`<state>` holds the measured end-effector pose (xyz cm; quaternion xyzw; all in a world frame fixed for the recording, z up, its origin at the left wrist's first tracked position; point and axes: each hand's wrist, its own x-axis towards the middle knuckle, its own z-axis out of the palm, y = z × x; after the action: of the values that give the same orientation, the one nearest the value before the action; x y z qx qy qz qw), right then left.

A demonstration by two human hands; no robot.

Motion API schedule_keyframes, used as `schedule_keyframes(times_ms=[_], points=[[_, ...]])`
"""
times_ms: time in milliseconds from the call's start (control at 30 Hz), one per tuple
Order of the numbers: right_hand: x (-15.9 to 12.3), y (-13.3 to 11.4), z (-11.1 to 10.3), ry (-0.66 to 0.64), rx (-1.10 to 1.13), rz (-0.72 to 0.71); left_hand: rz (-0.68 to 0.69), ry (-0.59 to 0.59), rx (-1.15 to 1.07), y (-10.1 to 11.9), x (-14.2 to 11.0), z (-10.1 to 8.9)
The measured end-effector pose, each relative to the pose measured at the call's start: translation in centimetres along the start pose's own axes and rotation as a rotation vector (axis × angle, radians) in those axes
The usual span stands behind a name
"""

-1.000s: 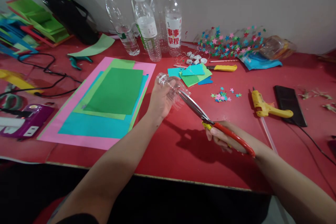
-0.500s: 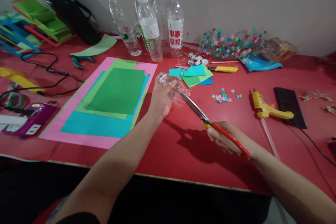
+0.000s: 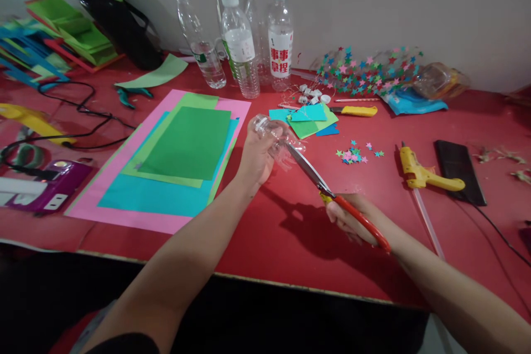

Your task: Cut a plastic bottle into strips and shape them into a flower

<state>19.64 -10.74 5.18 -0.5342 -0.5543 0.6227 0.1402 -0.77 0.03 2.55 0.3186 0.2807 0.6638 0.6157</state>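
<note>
My left hand [image 3: 258, 156] is closed around a clear plastic bottle piece [image 3: 292, 139], its threaded neck pointing up and left and its cut rim to the right. Large scissors [image 3: 312, 172] with red and yellow handles are in my right hand [image 3: 348, 218], their blades reaching up and left to the rim of the piece. The blades look nearly together, and the tips meet the plastic near my left fingers. Whether plastic lies between them I cannot tell.
Stacked coloured paper [image 3: 186, 144] lies left of my hands. Several plastic bottles [image 3: 281, 44] stand against the wall. Loose paper stars [image 3: 353, 156], a yellow glue gun [image 3: 423, 171], a phone [image 3: 459, 171] and a yellow cutter knife [image 3: 357, 111] lie to the right. A purple power strip [image 3: 52, 191] sits at left.
The camera view has shifted slightly, so things on the left appear a little further right. Both hands keep their grips, and the scissors stay at the plastic rim.
</note>
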Motion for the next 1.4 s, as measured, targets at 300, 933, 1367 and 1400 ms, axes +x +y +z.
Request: schedule_keyframes(times_ms=[300,933,1367,1400], points=[[0.3,0.3,-0.2,0.005,-0.042,-0.009,0.037,-0.053,0.032,0.0,-0.1,0.0],[0.5,0.7,-0.8,0.03,-0.125,-0.081,0.081,-0.167,0.085,-0.7,-0.4,0.0],[0.7,0.9,-0.4,0.091,-0.167,-0.046,0.095,-0.198,0.139,-1.2,-0.5,0.0],[0.7,0.9,-0.4,0.092,-0.171,-0.049,0.096,-0.193,0.136,-1.1,-0.5,0.1]])
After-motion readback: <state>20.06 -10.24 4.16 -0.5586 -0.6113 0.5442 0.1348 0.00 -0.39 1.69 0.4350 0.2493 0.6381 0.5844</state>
